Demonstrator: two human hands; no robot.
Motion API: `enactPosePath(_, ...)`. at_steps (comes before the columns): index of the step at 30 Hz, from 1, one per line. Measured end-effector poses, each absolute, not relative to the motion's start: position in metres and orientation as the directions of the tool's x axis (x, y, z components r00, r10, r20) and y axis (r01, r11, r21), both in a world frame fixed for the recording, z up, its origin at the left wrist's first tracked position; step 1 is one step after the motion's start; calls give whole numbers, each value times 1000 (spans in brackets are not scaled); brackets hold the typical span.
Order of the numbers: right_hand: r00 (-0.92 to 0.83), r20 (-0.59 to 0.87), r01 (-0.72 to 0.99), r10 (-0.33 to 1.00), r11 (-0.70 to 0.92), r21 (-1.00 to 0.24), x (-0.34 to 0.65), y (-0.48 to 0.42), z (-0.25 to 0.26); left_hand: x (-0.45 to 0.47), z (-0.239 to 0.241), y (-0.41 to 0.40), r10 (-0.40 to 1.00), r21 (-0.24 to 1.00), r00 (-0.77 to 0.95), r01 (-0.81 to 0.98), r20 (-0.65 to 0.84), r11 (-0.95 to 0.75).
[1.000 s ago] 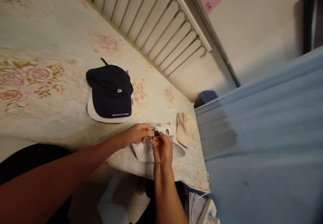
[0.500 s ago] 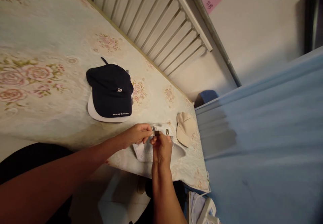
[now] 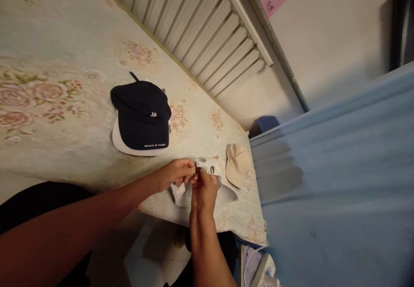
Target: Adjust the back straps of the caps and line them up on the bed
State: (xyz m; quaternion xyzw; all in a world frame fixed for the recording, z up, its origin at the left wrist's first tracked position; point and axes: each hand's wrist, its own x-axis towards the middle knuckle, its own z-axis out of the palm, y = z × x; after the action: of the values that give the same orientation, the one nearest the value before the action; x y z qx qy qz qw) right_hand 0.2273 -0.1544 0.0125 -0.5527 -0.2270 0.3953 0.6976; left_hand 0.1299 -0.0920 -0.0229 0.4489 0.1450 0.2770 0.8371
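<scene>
Head view, and I stood near enough to follow the fingers. A white cap [image 3: 227, 195] lay on the flowered cloth [image 3: 80, 41], near its front edge, beneath both hands. The left hand [image 3: 176, 173] had thumb and fingers pinched on one end of a small brown piece [image 3: 198, 170]; the right hand [image 3: 204, 190] gripped the other end. That piece ran side to side between the fingertips. Just past the right thumb, a metal buckle [image 3: 212, 170] showed, its long axis pointing away from the person, crosswise to the brown piece and roughly level with it. The right hand was the nearer one to the buckle. Whether the brown piece was fixed to the white cap, I couldn't tell. A beige cap [image 3: 237, 166] lay to the right, a navy cap [image 3: 144, 114] off to the left.
</scene>
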Motion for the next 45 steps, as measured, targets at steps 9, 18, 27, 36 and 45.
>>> enactPosePath(9, 599, -123, -271, 792, 56, -961, 231, -152, 8, 130, -19, -93, 640, 851, 768, -344, 13, 396)
enactPosePath(18, 595, -145, -302, 791, 53, -952, 230, -153, 10, 129, -22, -92, 664, 866, 748, -329, -5, 376)
enactPosePath(27, 565, -118, -285, 817, 59, -957, 234, -153, 12, 126, -19, -92, 698, 917, 716, -285, 10, 279)
enactPosePath(36, 545, -155, -321, 824, 35, -946, 234, -152, 12, 126, -23, -90, 674, 948, 739, -225, 16, 224)
enactPosePath(45, 534, -147, -332, 833, 46, -942, 241, -151, 21, 119, -17, -91, 676, 960, 732, -240, 84, 141)
